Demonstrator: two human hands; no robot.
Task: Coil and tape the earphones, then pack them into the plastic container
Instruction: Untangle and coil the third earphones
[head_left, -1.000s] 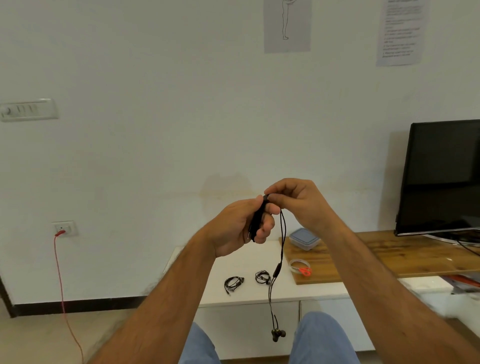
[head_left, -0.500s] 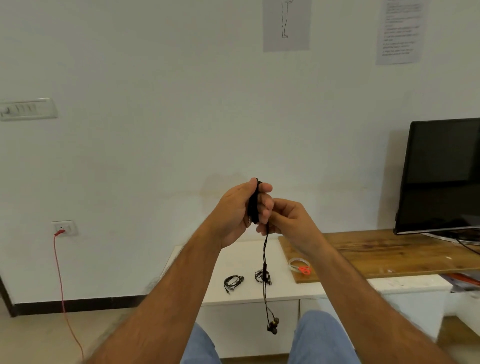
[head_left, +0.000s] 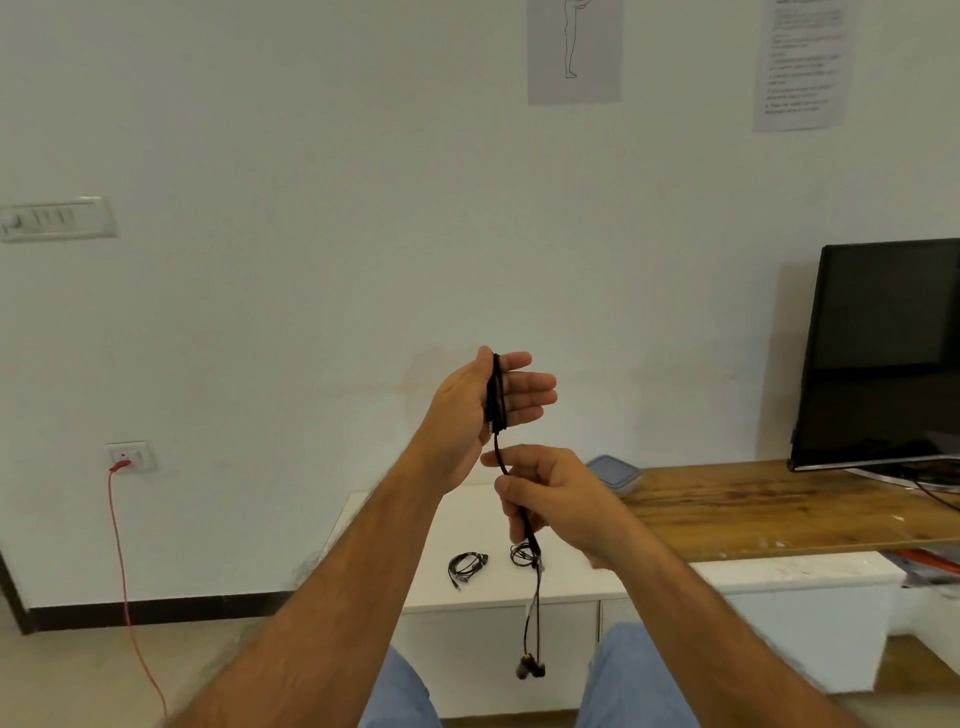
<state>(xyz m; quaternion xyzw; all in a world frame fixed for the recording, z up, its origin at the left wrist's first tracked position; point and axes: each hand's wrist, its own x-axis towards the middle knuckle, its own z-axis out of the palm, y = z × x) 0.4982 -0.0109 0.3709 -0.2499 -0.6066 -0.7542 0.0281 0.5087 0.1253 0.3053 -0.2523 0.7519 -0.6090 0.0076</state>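
Two coiled earphone sets (head_left: 467, 565) on white cabinet (head_left: 395, 545); left hand (head_left: 483, 410) flat w/ cord (head_left: 496, 400) looped, right hand (head_left: 545, 493) apparently pinching it.

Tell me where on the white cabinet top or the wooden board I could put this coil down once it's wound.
The wooden board shows bare wood between the plastic container and the monitor. The white cabinet top is bare left of the coiled earphones. It is crowded around the two coiled pairs, under the right hand.

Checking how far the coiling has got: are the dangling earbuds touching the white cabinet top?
Apart. The head view shows the earbuds hanging free on the cable from the right hand, below the cabinet top's front edge, in front of its doors.
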